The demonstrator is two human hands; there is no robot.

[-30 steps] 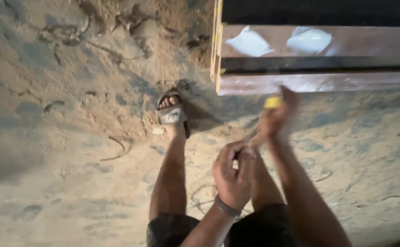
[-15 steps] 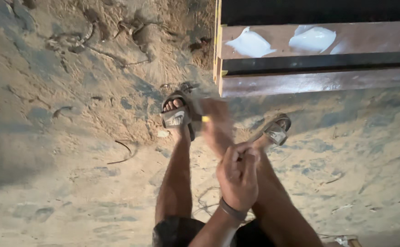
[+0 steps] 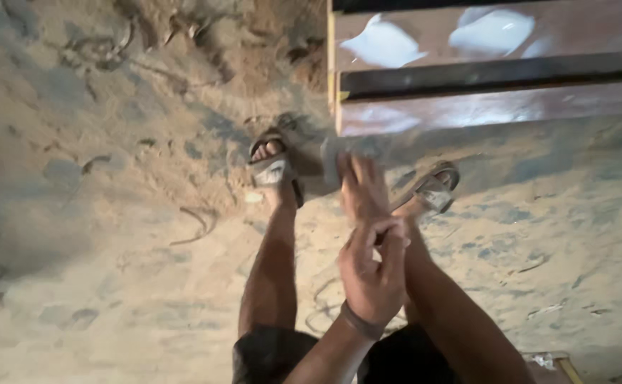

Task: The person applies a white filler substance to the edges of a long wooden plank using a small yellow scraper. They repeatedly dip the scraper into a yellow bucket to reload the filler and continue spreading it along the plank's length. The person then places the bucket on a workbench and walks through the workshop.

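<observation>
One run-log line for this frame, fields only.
left hand: clasped at right hand, wristband on | right hand: fingers extended, blurred, contents unclear | feet: sandals on sandy ground | ahead: wooden frame

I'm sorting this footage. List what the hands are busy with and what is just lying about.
In hand:
- left hand, against the right wrist
- right hand, blurred; its grip cannot be told

Lying about:
- wooden frame
- white bag-like lump on it
- curved scrap on the sand
</observation>
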